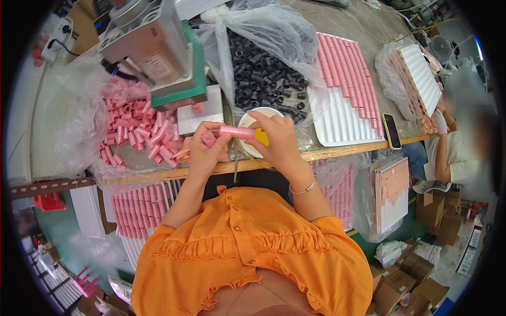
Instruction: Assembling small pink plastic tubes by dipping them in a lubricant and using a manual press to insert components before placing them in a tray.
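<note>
My left hand (206, 150) is closed around one end of a pink plastic tube (236, 131), which lies level in front of my chest. A second, short pink piece (208, 139) is tucked in the same hand, its round end facing up. The fingertips and thumb of my right hand (279, 141) pinch the tube's other end. Just behind my right fingers stands a white round tub (259, 112) with something yellow in it, partly hidden by the hand. Loose pink tube parts (138, 126) lie heaped to the left of my left hand.
A grey and green press machine (158, 58) stands at the back left. Black caps (263, 73) fill a clear bag behind the tub. To the right are a white ribbed tray (342, 118) with rows of pink tubes and a phone (391, 130). Another person (448, 142) sits far right.
</note>
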Motion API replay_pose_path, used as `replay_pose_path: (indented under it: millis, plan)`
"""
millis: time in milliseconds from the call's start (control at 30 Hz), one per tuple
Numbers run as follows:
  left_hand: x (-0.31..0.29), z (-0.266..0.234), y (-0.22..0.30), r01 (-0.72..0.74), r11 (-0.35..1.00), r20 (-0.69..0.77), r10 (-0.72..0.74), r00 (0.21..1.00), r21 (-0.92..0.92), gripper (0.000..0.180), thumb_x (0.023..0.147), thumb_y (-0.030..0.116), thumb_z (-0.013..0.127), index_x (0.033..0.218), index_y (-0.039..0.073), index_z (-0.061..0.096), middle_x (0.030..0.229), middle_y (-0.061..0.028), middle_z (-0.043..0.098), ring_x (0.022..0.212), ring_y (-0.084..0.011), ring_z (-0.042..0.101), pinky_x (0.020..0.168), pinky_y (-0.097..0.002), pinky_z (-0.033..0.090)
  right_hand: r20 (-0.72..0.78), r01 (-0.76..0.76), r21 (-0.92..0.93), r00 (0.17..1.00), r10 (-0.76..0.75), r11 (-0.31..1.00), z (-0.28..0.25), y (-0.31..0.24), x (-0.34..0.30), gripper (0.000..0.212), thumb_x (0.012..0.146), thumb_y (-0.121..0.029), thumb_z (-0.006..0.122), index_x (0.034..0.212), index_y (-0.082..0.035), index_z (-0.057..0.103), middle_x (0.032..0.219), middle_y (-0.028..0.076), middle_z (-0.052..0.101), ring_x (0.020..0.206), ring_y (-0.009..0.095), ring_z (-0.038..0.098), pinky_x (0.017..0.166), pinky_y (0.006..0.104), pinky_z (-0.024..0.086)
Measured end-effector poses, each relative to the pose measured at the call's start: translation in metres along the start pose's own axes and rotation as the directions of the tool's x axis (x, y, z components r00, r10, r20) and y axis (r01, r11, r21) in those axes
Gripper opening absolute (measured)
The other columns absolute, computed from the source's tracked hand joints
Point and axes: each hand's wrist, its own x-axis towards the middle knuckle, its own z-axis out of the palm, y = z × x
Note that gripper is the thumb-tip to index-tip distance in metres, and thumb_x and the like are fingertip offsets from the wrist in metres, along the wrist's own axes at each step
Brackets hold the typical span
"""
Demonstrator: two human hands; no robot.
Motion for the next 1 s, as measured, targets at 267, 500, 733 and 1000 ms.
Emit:
replay_pose_path:
  millis: [267,500,733,1000]
  plan:
    - [0.001,-0.045,0.004,-0.179,0.846,-0.134,0.281,0.950,0.503,0.032,0.076,-0.001,0.075,0.102,0.002,0.058,0.100,-0.0073,0.066,0.089,-0.0171,0.063,0.079,-0.0281,0.051,0.186,0.019,0.107,0.982,-0.039,0.994,0.050,-0.012,0.020,0.031,0.074,-0.012,0.074,0.104,-0.014,0.064,0.088,0.000,0.064,0.089,0.025,0.056,0.077,0.0398,0.036]
    - [0.061,-0.072,0.008,-0.105,0.673,-0.073,0.231,0.970,0.732,0.037,0.072,0.001,0.075,0.104,0.002,0.057,0.090,-0.0118,0.059,0.077,-0.0291,0.059,0.069,-0.0384,0.047,0.126,-0.123,0.038,0.985,0.118,0.992,0.110,-0.007,0.064,0.029,0.076,-0.021,0.075,0.098,-0.010,0.060,0.087,0.008,0.064,0.090,0.029,0.058,0.077,0.0429,0.038]
    - [0.029,-0.110,0.014,-0.337,0.856,-0.195,0.435,0.879,0.391,0.027,0.085,-0.002,0.065,0.082,0.007,0.039,0.082,-0.0033,0.050,0.074,-0.0109,0.047,0.066,-0.0235,0.043,0.145,-0.082,-0.188,0.983,0.110,0.979,0.129,-0.020,0.073,0.048,0.069,-0.027,0.081,0.111,-0.011,0.065,0.111,0.010,0.056,0.106,0.032,0.048,0.081,0.0456,0.035]
    - [-0.017,-0.078,0.031,0.176,0.982,0.373,-0.138,0.917,-0.069,0.034,0.082,0.012,0.075,0.094,0.010,0.044,0.087,-0.0015,0.055,0.078,-0.0082,0.052,0.067,-0.0219,0.044,0.457,-0.389,0.598,0.884,0.101,0.701,0.044,-0.042,0.018,0.029,0.084,-0.013,0.072,0.110,-0.003,0.064,0.082,-0.001,0.058,0.070,0.007,0.052,0.063,0.0229,0.042]
